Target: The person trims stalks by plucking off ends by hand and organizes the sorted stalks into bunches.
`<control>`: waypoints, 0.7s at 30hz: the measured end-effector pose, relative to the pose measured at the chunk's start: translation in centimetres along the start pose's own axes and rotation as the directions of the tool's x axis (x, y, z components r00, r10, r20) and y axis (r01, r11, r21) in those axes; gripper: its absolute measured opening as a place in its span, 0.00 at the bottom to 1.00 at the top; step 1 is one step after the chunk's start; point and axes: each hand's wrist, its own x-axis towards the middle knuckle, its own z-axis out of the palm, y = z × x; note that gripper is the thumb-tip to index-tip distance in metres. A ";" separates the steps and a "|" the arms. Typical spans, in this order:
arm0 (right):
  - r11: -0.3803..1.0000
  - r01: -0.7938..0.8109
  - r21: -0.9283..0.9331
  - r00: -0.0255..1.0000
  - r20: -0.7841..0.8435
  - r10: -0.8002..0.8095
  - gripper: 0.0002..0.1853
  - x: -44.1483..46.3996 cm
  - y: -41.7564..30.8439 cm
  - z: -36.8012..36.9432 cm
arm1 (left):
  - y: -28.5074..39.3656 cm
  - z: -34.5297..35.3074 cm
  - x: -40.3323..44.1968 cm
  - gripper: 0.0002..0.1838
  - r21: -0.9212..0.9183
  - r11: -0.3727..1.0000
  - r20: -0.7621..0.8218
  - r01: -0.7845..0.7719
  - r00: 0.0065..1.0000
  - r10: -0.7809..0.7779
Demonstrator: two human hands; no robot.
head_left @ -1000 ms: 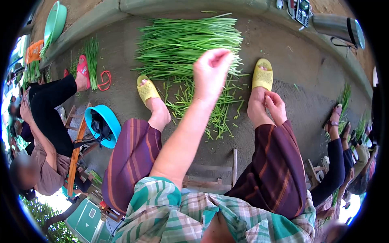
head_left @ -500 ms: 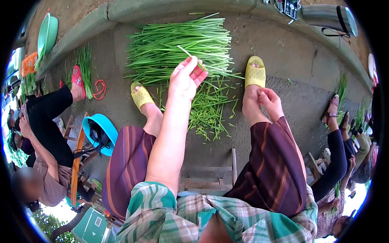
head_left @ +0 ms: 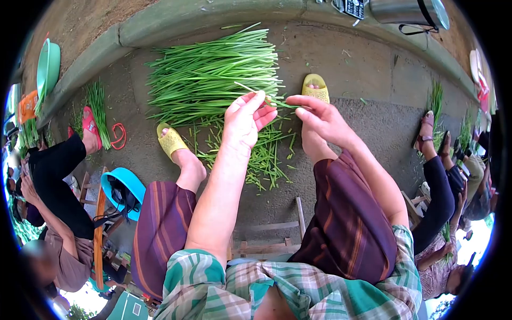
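A thin green stalk point(head_left: 244, 86) with a pale end is pinched between the thumb and forefinger of my left hand point(head_left: 242, 124), palm turned up, its other fingers curled. Its green end runs right, between the thumb and forefinger of my right hand point(head_left: 325, 121). Behind my left hand, a wide pile of long green stalks point(head_left: 213, 72) lies on the ground. Below the pile, short cut pieces point(head_left: 264, 160) are scattered between my feet, which wear yellow sandals point(head_left: 172, 141).
At the left, a seated person point(head_left: 64, 186) is beside a blue basin point(head_left: 125, 189) holding a dark item, with a green bundle point(head_left: 97, 109) and red cord point(head_left: 119, 136) nearby. A metal flask point(head_left: 402, 12) stands beyond the kerb point(head_left: 176, 18). Other people sit at the right.
My right hand has left my right ankle and moved up and left to the stalk. My left hand first reached over the pile, then drew back holding the stalk. The view has shifted.
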 end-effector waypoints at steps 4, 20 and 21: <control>0.934 -0.186 0.304 0.979 0.136 0.150 0.19 -0.2 2.3 -0.4 | -0.5 0.0 0.1 0.09 0.037 0.999 -0.014 -0.033 0.999 0.033; 0.688 -0.504 0.522 0.864 0.288 0.414 0.21 -1.5 2.2 -1.4 | 0.6 -0.8 0.7 0.14 0.228 0.934 -0.140 -0.276 0.940 0.312; 0.715 -0.509 0.479 0.860 0.261 0.438 0.20 -1.6 2.2 -1.4 | 0.6 -1.0 0.7 0.14 0.229 0.933 -0.143 -0.277 0.939 0.313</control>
